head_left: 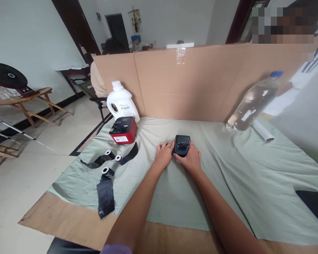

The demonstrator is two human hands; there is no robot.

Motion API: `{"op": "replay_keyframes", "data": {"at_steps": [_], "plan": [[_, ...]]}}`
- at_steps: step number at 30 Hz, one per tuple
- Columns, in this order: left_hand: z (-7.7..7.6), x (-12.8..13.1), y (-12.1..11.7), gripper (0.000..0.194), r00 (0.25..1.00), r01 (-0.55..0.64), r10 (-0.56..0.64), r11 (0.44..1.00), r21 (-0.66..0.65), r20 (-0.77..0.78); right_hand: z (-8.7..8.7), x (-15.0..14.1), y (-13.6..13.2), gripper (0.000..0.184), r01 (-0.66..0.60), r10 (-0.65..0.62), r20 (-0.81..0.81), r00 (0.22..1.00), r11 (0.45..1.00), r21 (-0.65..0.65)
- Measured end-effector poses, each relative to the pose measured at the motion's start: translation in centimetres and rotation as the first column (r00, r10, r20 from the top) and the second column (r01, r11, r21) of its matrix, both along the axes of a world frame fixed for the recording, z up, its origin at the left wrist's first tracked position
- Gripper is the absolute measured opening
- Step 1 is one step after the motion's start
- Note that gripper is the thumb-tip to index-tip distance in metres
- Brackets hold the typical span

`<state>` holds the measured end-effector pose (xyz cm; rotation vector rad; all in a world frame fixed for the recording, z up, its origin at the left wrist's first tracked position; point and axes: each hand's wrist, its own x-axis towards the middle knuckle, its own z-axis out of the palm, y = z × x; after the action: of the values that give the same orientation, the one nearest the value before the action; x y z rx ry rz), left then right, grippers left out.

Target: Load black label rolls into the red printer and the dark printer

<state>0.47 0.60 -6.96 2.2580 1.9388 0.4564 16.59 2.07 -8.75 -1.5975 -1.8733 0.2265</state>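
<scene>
A small black portable printer [182,145] stands on the light green cloth [175,197], between my two hands. My right hand [191,158] grips its right side, with the thumb across the lower front edge. Against its left side rests my left hand [164,153], fingers bent and thumb side touching the casing. To the left lie three black rolls with white cores, partly unwound: one roll [102,160] at the back left, another roll [128,155] beside it, and a third roll [106,192] nearer me. Behind them sits a red and black box [123,130].
A white detergent jug [123,102] stands behind the box, before an upright cardboard panel [180,84]. At right, a large clear bottle [254,102] leans beside a white tube [263,131]. A dark phone-like slab [314,206] lies at the right edge. A person [304,74] is behind the panel.
</scene>
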Motion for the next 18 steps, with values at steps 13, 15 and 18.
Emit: {"op": "replay_keyframes", "data": {"at_steps": [13,15,18], "plan": [[-0.18,-0.02,0.22,0.065,0.995,-0.005,0.005,1.0,0.006,0.104,0.64,-0.18,-0.15,0.102,0.03,-0.03,0.0,1.0,0.999,-0.028],[-0.4,-0.13,0.35,0.066,0.992,-0.007,0.006,1.0,0.007,0.126,0.66,-0.17,-0.13,0.102,0.03,-0.03,-0.001,1.0,0.999,-0.034],[-0.73,-0.25,0.54,0.065,0.988,-0.012,0.011,1.0,0.005,0.155,0.67,-0.12,-0.09,0.101,0.024,-0.024,0.005,1.0,0.999,-0.031]]}}
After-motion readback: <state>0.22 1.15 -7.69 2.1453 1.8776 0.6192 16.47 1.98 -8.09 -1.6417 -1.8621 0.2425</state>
